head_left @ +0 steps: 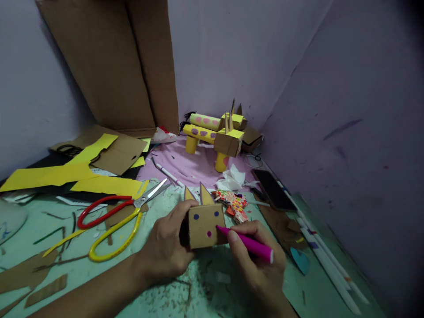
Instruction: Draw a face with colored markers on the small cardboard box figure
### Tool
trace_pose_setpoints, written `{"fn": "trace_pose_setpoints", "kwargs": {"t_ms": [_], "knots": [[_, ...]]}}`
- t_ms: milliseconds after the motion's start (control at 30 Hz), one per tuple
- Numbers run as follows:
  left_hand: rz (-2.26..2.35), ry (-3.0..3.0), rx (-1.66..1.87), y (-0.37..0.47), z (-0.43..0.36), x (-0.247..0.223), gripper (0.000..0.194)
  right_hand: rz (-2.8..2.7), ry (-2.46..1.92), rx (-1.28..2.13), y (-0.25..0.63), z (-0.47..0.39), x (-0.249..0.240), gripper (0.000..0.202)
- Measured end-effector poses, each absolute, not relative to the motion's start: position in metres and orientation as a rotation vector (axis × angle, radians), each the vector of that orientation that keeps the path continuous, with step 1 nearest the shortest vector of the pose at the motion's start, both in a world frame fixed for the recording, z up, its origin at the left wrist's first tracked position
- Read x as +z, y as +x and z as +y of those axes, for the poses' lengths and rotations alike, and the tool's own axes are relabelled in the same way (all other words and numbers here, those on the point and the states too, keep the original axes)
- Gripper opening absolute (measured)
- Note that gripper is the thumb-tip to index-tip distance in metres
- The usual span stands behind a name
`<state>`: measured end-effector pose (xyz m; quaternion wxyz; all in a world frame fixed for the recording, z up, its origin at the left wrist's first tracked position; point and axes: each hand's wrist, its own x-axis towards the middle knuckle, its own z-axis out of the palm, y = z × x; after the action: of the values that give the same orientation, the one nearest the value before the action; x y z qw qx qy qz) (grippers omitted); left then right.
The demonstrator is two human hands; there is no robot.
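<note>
A small cardboard box with two pointed ears is gripped from its left side by my left hand. Its front face bears two dark blue dots above and a magenta dot lower down. My right hand is closed around a magenta marker, whose tip meets the box face right of the magenta dot. Scissors with one red and one yellow handle lie spread to the left of my left hand. Behind the box rests a patterned red and white scrap.
Two yellow cardboard animals with spots stand at the back on a pink cloth. Yellow paper strips and cardboard pieces lie left. On the right are a phone, white markers and a blue paper heart.
</note>
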<state>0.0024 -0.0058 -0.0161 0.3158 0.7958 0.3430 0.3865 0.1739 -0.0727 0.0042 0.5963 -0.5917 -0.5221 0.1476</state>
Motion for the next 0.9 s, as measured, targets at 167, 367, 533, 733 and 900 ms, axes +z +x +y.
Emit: {"fn": "trace_pose_setpoints", "kwargs": {"t_ms": [167, 367, 533, 733, 900], "knots": [[0.92, 2.1, 1.027, 0.0014, -0.0065, -0.0172, 0.064, -1.207, -1.391, 0.339, 0.1739, -0.0724, 0.0047, 0.018], [0.917, 2.088, 1.026, 0.002, -0.0074, -0.0151, 0.064, -1.185, -1.395, 0.356, 0.1725, -0.0733, 0.0059, 0.02], [0.92, 2.061, 0.974, 0.0025, -0.0067, -0.0129, 0.063, -1.062, -1.357, 0.351, 0.1768, -0.0714, 0.0084, 0.016], [0.927, 2.061, 0.991, 0.0021, -0.0052, -0.015, 0.064, -1.072, -1.345, 0.36, 0.1759, -0.0703, 0.0082, 0.018], [0.918, 2.105, 1.005, 0.0022, -0.005, -0.0149, 0.063, -1.184, -1.353, 0.353, 0.1749, -0.0709, 0.0044, 0.02]]}}
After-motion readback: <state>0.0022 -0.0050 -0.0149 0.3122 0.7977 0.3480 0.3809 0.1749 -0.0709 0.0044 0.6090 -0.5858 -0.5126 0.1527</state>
